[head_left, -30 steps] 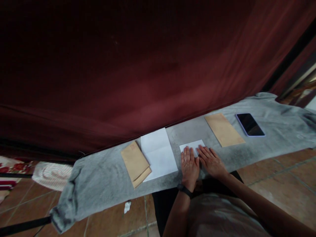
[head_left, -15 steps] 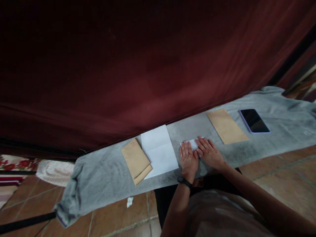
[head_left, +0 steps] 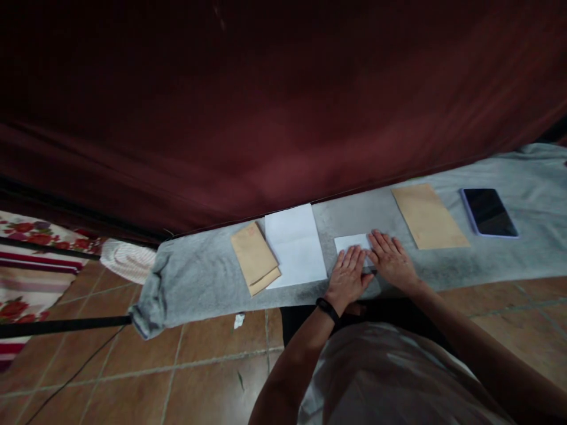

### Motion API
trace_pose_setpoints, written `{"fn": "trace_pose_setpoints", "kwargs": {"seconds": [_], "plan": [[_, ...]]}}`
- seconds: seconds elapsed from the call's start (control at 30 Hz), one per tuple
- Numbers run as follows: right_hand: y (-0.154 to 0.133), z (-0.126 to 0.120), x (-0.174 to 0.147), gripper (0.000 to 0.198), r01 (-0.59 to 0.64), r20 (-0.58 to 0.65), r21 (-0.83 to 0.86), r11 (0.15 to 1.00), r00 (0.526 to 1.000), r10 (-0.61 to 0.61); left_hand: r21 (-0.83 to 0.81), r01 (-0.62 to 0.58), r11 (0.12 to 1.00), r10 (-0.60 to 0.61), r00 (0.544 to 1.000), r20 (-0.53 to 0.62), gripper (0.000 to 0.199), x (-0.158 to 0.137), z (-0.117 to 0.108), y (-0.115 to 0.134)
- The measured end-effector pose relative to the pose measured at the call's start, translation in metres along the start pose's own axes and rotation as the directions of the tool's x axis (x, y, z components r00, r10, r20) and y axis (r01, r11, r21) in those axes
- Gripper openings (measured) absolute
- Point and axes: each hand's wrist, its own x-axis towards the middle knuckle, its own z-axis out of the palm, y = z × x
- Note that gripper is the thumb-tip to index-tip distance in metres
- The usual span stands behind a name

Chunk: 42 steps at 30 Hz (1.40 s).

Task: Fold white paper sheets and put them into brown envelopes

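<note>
Both hands lie flat, fingers stretched out and grasping nothing, pressing on a small folded white paper (head_left: 353,242) that sits on the grey cloth (head_left: 199,277) covering a low bench. The left hand (head_left: 348,277) covers the paper's near left part, the right hand (head_left: 392,260) its right edge, so only the far strip of the paper shows. A dark band (head_left: 327,308) circles the left wrist. To the left lie a larger white sheet (head_left: 295,245) and, just beside it and overlapping its edge, a folded brown envelope (head_left: 256,258). To the right lie 1 more brown envelope (head_left: 429,215) and a dark phone (head_left: 489,212). A dark red curtain (head_left: 266,106) hides everything behind.
</note>
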Motion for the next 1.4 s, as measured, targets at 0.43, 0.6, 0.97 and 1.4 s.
{"fn": "trace_pose_setpoints", "kwargs": {"seconds": [0.43,0.6,0.97,1.4], "plan": [[0.022,0.001,-0.01,0.06,-0.053,-0.03,-0.026,0.998,0.998,0.053,-0.044,0.013,0.999,-0.012,1.0,0.023,0.072,0.002,-0.001,0.001],[0.007,-0.003,-0.014,0.059,-0.112,-0.039,-0.015,0.994,0.993,0.112,-0.045,0.022,0.999,-0.021,0.999,0.029,0.071,0.002,-0.001,0.0],[-0.017,-0.003,-0.035,0.057,0.047,0.004,0.03,0.998,0.999,-0.047,-0.082,0.13,0.988,-0.127,0.991,0.035,0.059,0.013,0.006,0.011],[-0.02,-0.008,-0.036,0.059,0.02,-0.014,-0.009,1.0,1.0,-0.02,-0.097,0.288,0.953,-0.293,0.955,-0.037,0.061,0.035,0.019,-0.004]]}}
